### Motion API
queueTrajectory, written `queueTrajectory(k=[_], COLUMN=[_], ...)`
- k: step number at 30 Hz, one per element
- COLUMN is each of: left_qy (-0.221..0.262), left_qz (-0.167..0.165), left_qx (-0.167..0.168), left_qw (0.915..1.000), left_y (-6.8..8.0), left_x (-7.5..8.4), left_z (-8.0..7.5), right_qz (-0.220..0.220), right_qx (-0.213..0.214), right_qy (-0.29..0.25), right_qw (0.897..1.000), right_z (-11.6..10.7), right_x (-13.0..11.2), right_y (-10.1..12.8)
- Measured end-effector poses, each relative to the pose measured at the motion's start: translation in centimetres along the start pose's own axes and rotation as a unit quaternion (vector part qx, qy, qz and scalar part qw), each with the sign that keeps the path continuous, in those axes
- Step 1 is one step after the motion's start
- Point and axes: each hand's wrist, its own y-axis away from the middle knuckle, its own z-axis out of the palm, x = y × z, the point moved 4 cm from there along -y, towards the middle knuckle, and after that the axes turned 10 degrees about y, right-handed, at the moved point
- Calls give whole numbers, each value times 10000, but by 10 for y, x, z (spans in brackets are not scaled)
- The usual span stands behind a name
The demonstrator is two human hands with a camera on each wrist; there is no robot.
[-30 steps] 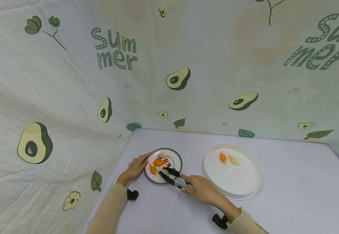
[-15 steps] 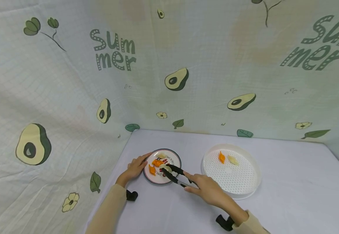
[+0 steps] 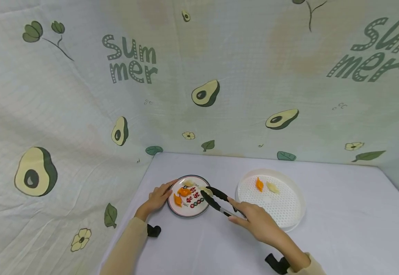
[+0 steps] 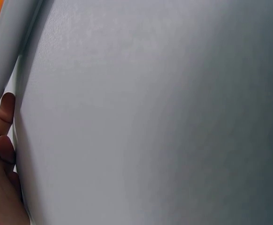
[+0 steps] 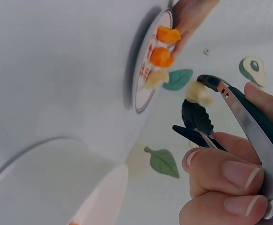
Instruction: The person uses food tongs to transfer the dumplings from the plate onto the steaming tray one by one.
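White table point(image 3: 192, 244) under avocado cloth. Right hand point(image 3: 259, 223) squeezing tongs point(image 3: 216, 198) on a pale dumpling point(image 5: 197, 92), lifted off the plate point(image 3: 199, 208) at its 3 o'clock edge. Left hand point(image 3: 156, 197) flat, fingers straight, steadying at 9. Could slip mid-air: thin pinch, slick tips.

- In our left wrist view, the plate point(image 4: 5, 51) is cut off at the frame's edge.
- The right hand point(image 5: 230, 187) runs off frame.
- The plate's red lettering point(image 3: 195, 194) is too small to read.
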Motion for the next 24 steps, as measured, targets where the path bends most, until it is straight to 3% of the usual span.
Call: queueTrajectory(k=[24], left_qy=[-91], left_qz=[35], left_qx=[32], left_qw=[9999], left_y=[1], left_x=[2], left_z=[1], right_qz=[258], right_qx=[412], right_qy=[261], right_qw=[9985], right_z=[-32], right_x=[42], right_y=[33])
